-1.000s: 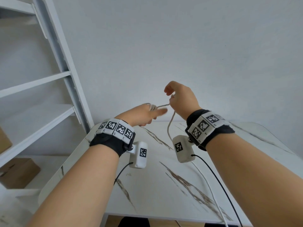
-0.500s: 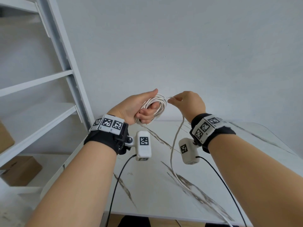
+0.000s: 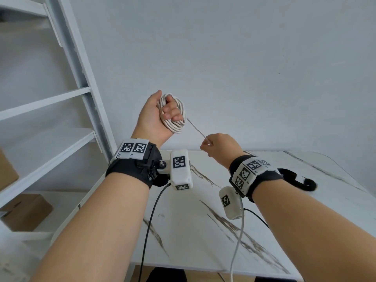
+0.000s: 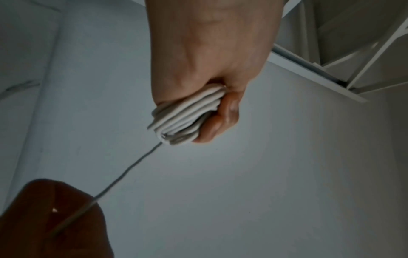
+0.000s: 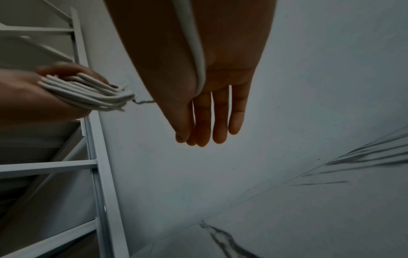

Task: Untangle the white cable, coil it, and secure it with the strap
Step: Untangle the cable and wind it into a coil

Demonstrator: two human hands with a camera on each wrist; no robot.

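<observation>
Above the marble table (image 3: 274,231), with white shelving (image 3: 67,94) at its left edge (a cardboard box (image 3: 26,212) below), our right hand (image 3: 220,146) pinches the white cable (image 3: 173,115) while, farther up, our left hand (image 3: 154,117) grips its coiled loops, one strand taut between.

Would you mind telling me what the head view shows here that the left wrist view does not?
Only the head view shows the marble table, the loose cable trailing down past the right wrist, both wristbands and the cardboard boxes.

Only the left wrist view shows the strands packed side by side under the left hand's fingers.

Both show the left hand's grip on the coil, and a taut strand running from it to the right hand.
</observation>
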